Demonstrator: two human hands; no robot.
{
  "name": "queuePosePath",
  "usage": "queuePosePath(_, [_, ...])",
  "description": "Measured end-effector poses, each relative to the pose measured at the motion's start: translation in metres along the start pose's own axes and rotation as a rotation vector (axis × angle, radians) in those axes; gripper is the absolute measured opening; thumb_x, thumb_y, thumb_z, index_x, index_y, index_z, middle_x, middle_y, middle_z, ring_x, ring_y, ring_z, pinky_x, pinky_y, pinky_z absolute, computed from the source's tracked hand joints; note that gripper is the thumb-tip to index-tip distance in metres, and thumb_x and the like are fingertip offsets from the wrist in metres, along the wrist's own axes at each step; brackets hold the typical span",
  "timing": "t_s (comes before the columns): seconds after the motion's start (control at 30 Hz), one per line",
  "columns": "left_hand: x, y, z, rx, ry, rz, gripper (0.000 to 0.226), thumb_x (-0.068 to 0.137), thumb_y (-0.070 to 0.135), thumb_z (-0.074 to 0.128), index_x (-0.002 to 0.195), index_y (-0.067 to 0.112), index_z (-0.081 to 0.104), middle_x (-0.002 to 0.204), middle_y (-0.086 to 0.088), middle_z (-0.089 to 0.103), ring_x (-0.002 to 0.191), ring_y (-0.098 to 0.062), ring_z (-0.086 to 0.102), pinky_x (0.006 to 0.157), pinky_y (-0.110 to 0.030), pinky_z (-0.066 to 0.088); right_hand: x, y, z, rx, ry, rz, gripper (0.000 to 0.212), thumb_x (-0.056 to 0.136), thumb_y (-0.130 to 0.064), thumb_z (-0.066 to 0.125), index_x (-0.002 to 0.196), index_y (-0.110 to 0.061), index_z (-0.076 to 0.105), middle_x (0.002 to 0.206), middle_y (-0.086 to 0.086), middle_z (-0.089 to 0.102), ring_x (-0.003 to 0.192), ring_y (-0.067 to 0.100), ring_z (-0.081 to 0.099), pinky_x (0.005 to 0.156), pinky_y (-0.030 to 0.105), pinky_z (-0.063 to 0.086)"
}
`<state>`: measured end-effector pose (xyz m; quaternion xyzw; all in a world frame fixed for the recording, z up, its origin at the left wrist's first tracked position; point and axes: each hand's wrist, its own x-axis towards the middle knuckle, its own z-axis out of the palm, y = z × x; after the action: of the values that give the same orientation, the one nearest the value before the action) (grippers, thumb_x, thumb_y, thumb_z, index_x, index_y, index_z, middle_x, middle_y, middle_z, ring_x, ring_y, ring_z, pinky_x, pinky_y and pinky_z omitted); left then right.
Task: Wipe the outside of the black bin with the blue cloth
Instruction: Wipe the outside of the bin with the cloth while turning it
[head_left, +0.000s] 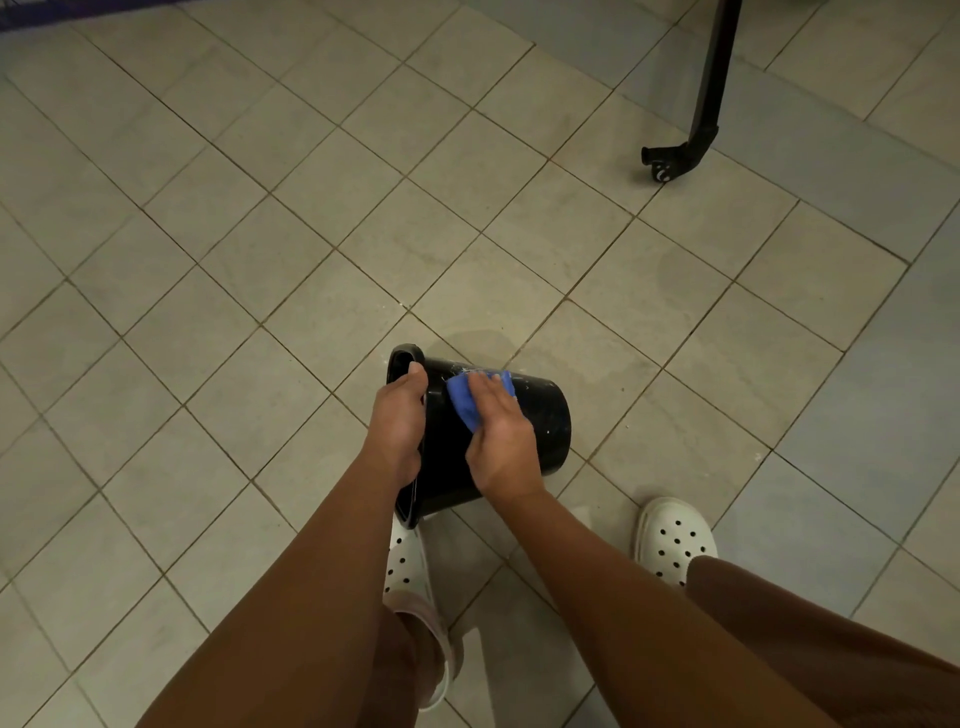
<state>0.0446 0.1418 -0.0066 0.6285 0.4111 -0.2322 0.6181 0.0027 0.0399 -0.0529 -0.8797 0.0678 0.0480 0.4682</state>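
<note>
The black bin (540, 421) is tipped on its side above the tiled floor, its open mouth facing left and its base to the right; pale specks dot its wall. My left hand (397, 421) grips the bin's rim, fingers curled over the edge. My right hand (501, 431) lies flat on the bin's upper side and presses the blue cloth (462, 397) against it. Most of the cloth is hidden under my fingers.
Beige floor tiles (311, 234) stretch all around. A black metal leg with a foot (696, 140) stands at the upper right. My feet in white perforated clogs (675, 540) are just below the bin, one partly hidden under my left arm.
</note>
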Motion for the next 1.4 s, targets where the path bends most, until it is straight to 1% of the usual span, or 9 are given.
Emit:
queuePosePath(0.07, [0.002,0.001,-0.001,0.009,-0.005,-0.003,0.048,0.105,0.043,0.039,0.115,0.006,0.069,0.107,-0.02,0.073,0.099,-0.036,0.071,0.084,-0.044,0.056,-0.005,0.001,-0.001,0.029,0.012,0.056,0.05,0.09,-0.001,0.051,0.138,-0.012,0.04,0.144,0.008,0.041,0.135,0.022,0.035,0.114,0.039,0.027])
queuePosePath(0.3, [0.002,0.003,-0.004,-0.017,-0.043,-0.067,0.051,0.105,0.045,0.039,0.117,0.004,0.067,0.108,-0.018,0.074,0.1,-0.034,0.071,0.082,-0.042,0.056,-0.025,0.021,0.007,-0.068,-0.065,-0.327,0.044,0.089,-0.007,0.047,0.133,-0.007,0.048,0.141,0.01,0.045,0.138,0.029,0.031,0.112,0.049,0.026])
queuePosePath(0.53, [0.004,0.002,-0.004,0.015,-0.039,-0.041,0.05,0.102,0.047,0.04,0.121,0.01,0.068,0.111,-0.015,0.074,0.102,-0.031,0.072,0.085,-0.042,0.056,0.01,-0.001,0.0,-0.021,-0.035,-0.182,0.054,0.079,0.013,0.052,0.13,-0.005,0.051,0.137,0.015,0.049,0.132,0.03,0.039,0.114,0.039,0.024])
queuePosePath(0.8, [0.002,0.005,-0.005,0.05,-0.039,-0.038,0.054,0.102,0.049,0.041,0.119,0.005,0.068,0.109,-0.018,0.074,0.102,-0.034,0.071,0.098,-0.049,0.053,-0.023,0.022,0.002,-0.095,-0.107,-0.365,0.046,0.089,-0.012,0.044,0.135,-0.01,0.045,0.143,0.009,0.042,0.139,0.026,0.028,0.116,0.04,0.019])
queuePosePath(0.93, [0.001,0.002,-0.003,0.092,-0.046,0.032,0.046,0.104,0.043,0.041,0.112,0.01,0.072,0.106,-0.016,0.075,0.101,-0.032,0.072,0.096,-0.048,0.054,0.004,0.002,-0.004,-0.045,-0.071,-0.209,0.052,0.084,0.008,0.052,0.133,-0.008,0.048,0.14,0.011,0.046,0.136,0.023,0.034,0.115,0.028,0.015])
queuePosePath(1.03, [-0.002,0.002,-0.001,0.102,-0.035,0.064,0.041,0.105,0.038,0.041,0.111,0.012,0.072,0.105,-0.016,0.074,0.099,-0.032,0.071,0.092,-0.046,0.055,0.018,-0.002,-0.005,-0.048,-0.04,-0.109,0.054,0.086,0.005,0.053,0.136,-0.012,0.045,0.143,0.007,0.044,0.136,0.019,0.034,0.112,0.018,0.01])
queuePosePath(1.13, [-0.002,0.002,0.0,0.119,-0.026,0.08,0.041,0.105,0.037,0.041,0.109,0.009,0.071,0.104,-0.017,0.074,0.098,-0.033,0.071,0.089,-0.044,0.056,-0.002,0.001,-0.001,-0.058,0.001,-0.076,0.055,0.086,0.005,0.054,0.137,-0.011,0.044,0.144,0.008,0.041,0.139,0.022,0.029,0.116,0.031,0.016])
queuePosePath(1.23, [-0.002,0.002,0.0,0.112,-0.028,0.084,0.044,0.105,0.038,0.041,0.107,0.006,0.071,0.105,-0.019,0.074,0.099,-0.034,0.071,0.091,-0.046,0.055,-0.022,0.003,0.006,-0.034,-0.009,-0.214,0.055,0.08,0.008,0.059,0.132,-0.006,0.049,0.139,0.013,0.046,0.135,0.029,0.034,0.113,0.045,0.023])
queuePosePath(1.4, [-0.002,-0.002,-0.001,0.077,-0.067,0.106,0.038,0.106,0.033,0.042,0.108,0.011,0.074,0.104,-0.014,0.076,0.104,-0.031,0.071,0.096,-0.044,0.053,0.01,-0.008,-0.005,-0.015,-0.058,-0.172,0.053,0.081,0.012,0.054,0.131,-0.006,0.05,0.137,0.014,0.049,0.132,0.025,0.04,0.114,0.03,0.019])
